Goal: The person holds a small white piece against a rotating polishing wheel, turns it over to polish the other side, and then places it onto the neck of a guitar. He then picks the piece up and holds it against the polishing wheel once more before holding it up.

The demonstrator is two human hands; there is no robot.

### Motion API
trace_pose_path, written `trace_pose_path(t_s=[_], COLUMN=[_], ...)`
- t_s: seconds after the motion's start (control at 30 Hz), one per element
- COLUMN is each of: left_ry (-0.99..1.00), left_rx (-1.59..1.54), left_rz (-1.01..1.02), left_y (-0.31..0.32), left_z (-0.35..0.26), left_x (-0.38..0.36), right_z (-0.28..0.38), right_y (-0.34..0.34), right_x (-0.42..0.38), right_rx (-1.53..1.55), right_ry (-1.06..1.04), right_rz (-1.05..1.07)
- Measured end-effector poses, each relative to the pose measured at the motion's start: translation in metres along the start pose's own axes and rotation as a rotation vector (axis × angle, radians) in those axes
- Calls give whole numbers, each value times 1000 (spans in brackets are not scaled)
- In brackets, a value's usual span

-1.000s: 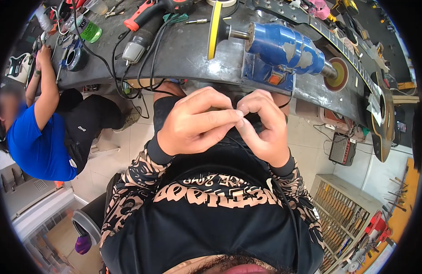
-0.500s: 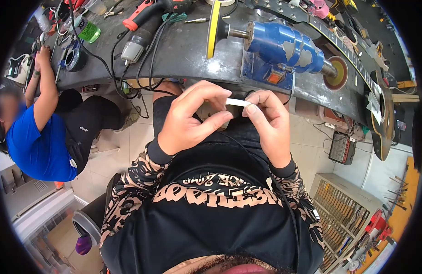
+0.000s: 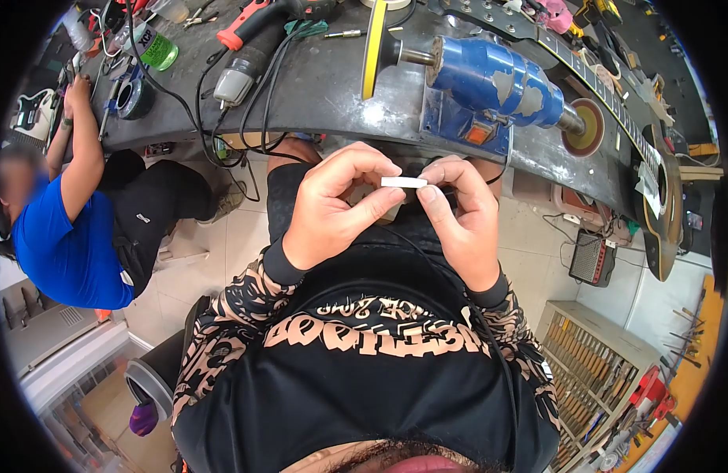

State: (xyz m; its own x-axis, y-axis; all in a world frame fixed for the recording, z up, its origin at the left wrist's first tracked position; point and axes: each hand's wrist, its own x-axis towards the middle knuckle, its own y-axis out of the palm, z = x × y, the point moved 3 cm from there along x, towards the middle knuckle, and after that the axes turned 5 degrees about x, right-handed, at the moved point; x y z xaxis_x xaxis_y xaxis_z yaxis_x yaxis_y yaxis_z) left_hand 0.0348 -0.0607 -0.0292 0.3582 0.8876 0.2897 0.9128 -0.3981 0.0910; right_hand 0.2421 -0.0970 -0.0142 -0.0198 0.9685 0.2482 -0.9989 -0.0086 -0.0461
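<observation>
A small white strip (image 3: 403, 182), shaped like a guitar nut, is held roughly level in front of my body, below the bench edge. My right hand (image 3: 465, 217) pinches its right end between thumb and forefinger. Around the left end, the thumb and forefinger of my left hand (image 3: 332, 197) close from below and above. The middle of the strip shows between the fingertips, and its right tip is partly covered by my right fingers. Beyond my hands, a blue bench grinder (image 3: 494, 79) stands on the workbench, with a yellow-edged wheel (image 3: 372, 51) at its left and a disc (image 3: 583, 128) at its right.
The dark workbench (image 3: 324, 110) carries a power tool (image 3: 249, 67) with trailing cables, a green-liquid bottle (image 3: 159, 51) and a guitar neck (image 3: 592, 83). A guitar body (image 3: 659, 213) leans at the right. At the left, a person in a blue shirt (image 3: 72, 244) reaches over the bench.
The white strip has levelled from a slight tilt and shifted a little left. My left thumb and forefinger have come in closer around its left end. The view has moved slightly.
</observation>
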Motion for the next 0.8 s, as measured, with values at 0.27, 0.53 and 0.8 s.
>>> trace_pose_path(t_s=[0.27,0.53,0.8], left_ry=[60,42,42], left_rx=[66,90,96], left_rz=[-24,19,38], left_y=[-4,-6,-4], left_z=[0,-6,-8], left_x=[2,-1,-1], right_z=[2,-2,1], right_y=[-1,-2,0], right_x=[0,-3,-5], right_rx=[-41,-52,-29], right_ry=[-30,-57,-66], right_rz=[13,10,-11])
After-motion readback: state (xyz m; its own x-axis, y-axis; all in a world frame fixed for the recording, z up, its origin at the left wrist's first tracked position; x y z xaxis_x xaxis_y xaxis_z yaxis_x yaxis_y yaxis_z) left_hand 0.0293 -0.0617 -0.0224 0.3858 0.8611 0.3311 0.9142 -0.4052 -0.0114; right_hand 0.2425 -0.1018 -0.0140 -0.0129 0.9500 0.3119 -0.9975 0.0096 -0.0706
